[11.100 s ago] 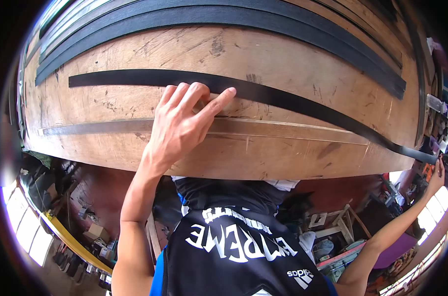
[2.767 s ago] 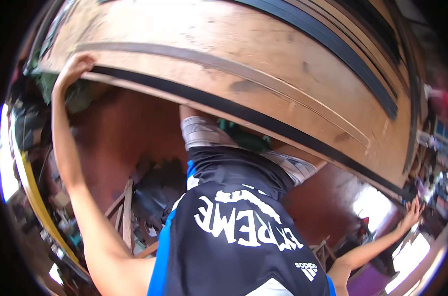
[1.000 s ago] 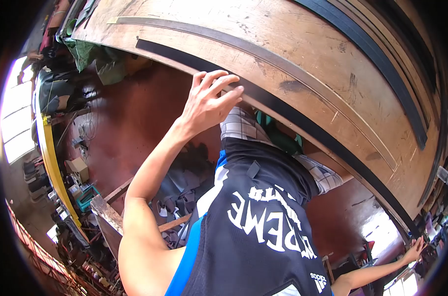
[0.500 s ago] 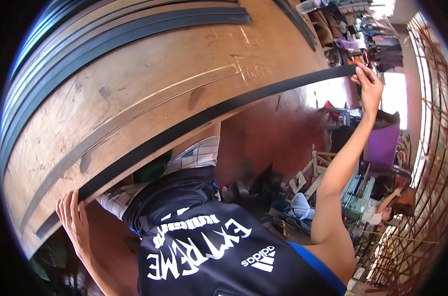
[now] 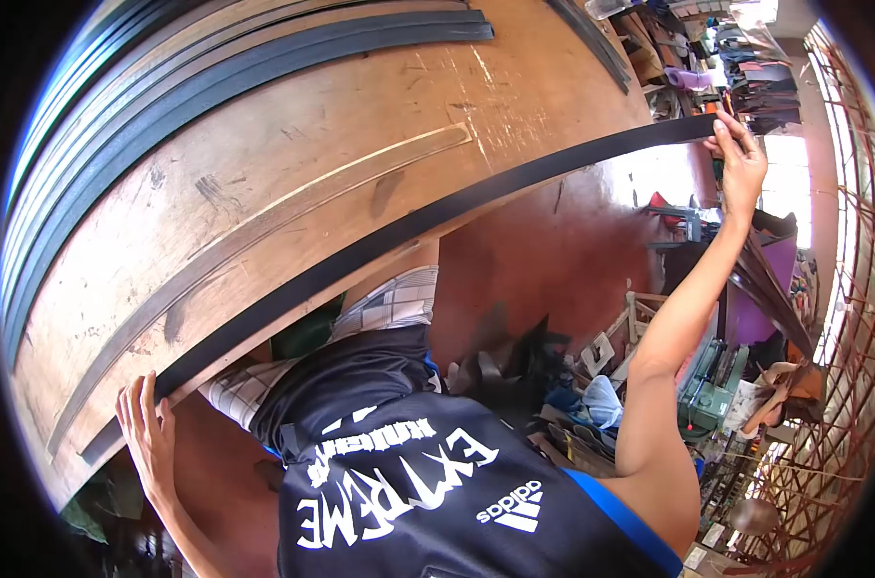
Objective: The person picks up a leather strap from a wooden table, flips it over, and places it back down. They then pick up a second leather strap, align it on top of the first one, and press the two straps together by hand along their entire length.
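Note:
A long black flat strip point(image 5: 437, 214), perhaps leather or rubber, runs along the near edge of the wooden table point(image 5: 360, 125). At its far right end, my right hand point(image 5: 741, 159) pinches the strip between thumb and fingers, holding it out past the table's corner. My left hand point(image 5: 146, 424) has its fingers over the strip near the other end, at the table edge, with the thumb beside them. The strip's tail shows just beyond those fingers. A thin brownish strip point(image 5: 264, 214) lies on the tabletop, roughly parallel to the black one.
Several dark strips point(image 5: 235, 82) lie across the table's far side, with more dark pieces point(image 5: 592, 43) at its right end. Machines point(image 5: 712, 385) and piled material stand on my right. Another person's arm point(image 5: 770, 405) shows there. Beyond is a lattice wall point(image 5: 847, 241).
The view has shifted slightly, so the table and both hands appear a little farther right. Both hands stay on the black strip. The other person at right has changed posture.

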Available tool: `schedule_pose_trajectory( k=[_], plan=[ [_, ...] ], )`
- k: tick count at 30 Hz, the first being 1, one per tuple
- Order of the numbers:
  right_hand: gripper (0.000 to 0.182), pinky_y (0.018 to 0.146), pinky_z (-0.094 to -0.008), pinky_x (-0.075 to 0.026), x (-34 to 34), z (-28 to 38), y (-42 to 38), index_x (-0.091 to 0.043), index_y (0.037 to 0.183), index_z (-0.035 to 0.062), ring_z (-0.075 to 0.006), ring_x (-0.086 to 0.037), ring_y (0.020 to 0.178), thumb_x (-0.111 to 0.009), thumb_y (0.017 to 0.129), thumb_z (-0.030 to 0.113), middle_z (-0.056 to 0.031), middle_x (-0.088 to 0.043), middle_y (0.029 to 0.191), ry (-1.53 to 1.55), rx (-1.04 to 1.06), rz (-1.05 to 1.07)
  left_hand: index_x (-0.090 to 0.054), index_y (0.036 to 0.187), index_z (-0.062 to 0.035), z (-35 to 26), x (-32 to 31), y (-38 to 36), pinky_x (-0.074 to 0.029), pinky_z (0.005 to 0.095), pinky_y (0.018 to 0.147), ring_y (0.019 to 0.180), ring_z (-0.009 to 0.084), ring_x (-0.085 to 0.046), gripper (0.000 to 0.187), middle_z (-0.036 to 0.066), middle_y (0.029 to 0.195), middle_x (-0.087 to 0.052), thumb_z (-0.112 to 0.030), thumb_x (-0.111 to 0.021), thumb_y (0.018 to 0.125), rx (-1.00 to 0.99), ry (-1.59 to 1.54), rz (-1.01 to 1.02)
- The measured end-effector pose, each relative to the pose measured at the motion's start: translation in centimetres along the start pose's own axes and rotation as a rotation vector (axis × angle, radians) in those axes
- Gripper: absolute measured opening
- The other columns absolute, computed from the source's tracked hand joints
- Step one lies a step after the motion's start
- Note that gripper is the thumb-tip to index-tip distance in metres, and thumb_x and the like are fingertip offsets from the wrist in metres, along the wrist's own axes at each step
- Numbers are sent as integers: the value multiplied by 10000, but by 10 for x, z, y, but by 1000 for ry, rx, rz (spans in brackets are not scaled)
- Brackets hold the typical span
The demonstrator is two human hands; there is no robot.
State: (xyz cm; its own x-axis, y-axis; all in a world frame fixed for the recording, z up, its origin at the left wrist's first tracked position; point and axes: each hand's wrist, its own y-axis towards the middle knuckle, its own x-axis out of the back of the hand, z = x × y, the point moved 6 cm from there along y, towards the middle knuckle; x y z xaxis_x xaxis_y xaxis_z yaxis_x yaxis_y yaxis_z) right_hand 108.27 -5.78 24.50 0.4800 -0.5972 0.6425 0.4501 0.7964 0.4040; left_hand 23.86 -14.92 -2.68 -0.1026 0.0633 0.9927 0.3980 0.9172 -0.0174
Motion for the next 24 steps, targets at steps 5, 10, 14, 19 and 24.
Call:
schedule_pose_trajectory(
  k=[5,10,14,19,24],
  plan=[
    [274,817,-274,-624,19,-4,14,-768,1259,-24,-104,-713,856,-775,1011,94,-65,-769,1103,12,16,-18,-582,1368,-35,-11,11,10,-465,530,1120,1247,411,-592,490,196,1327,-616,35,-713,902,-34,-47,-7],
    [284,837,-255,-584,31,6,30,-783,1265,8,-95,-698,873,-786,1012,138,-42,-770,1101,-74,33,-72,-578,1174,-29,-17,18,16,-495,531,1043,1152,415,-610,391,188,1235,-624,65,-745,834,-42,-65,-51],
    [308,845,-246,-570,37,-21,46,-786,1286,44,-92,-684,869,-790,1014,186,-18,-751,1111,-54,-13,-57,-618,1116,-23,-5,20,11,-502,535,1059,1145,403,-615,340,178,1215,-627,64,-751,816,-36,-29,-62],
    [308,791,-236,-572,-30,-51,2,-774,1291,28,-75,-667,838,-779,1015,162,-27,-751,1091,4,-166,159,-599,1153,-36,56,24,-34,-502,536,1048,1162,411,-614,368,180,1248,-627,60,-742,828,55,62,-41],
    [324,780,-264,-596,-155,-40,-101,-769,1280,10,-78,-673,812,-789,997,167,-32,-745,1030,189,-260,419,-587,1161,-37,164,23,-107,-440,530,1121,1259,395,-583,191,187,1336,-618,-103,-622,985,255,205,83]
  ],
)
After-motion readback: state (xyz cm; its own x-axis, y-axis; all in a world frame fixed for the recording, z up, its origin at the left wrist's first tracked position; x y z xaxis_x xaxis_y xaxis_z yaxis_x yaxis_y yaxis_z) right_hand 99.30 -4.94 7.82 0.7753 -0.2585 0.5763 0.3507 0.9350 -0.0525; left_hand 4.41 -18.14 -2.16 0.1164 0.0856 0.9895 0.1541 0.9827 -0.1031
